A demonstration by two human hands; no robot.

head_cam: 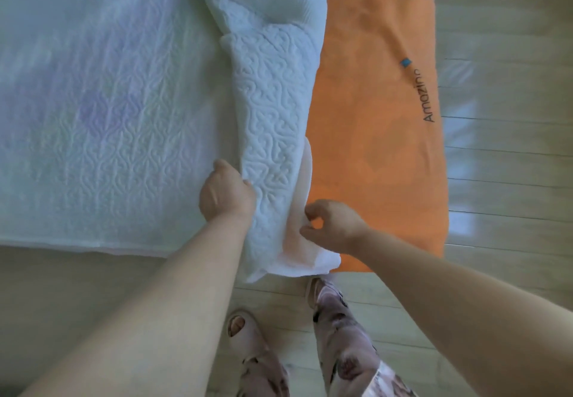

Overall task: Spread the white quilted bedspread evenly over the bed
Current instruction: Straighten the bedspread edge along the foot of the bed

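The white quilted bedspread [102, 124] lies flat over the left part of the bed. Its right part is folded back on itself in a long bunched ridge [273, 117] running from the near edge to the far end. The orange sheet [372, 136] on the right side of the bed is uncovered. My left hand [226, 195] grips the left side of the ridge near the bed's near edge. My right hand [331, 223] pinches the bedspread's edge on the right of the ridge, over the orange sheet.
The orange sheet carries dark lettering [429, 96] and small blue marks. Pale wooden floor [496, 117] runs along the bed's right side and in front. My legs in patterned trousers and slippers [245, 331] stand at the near edge.
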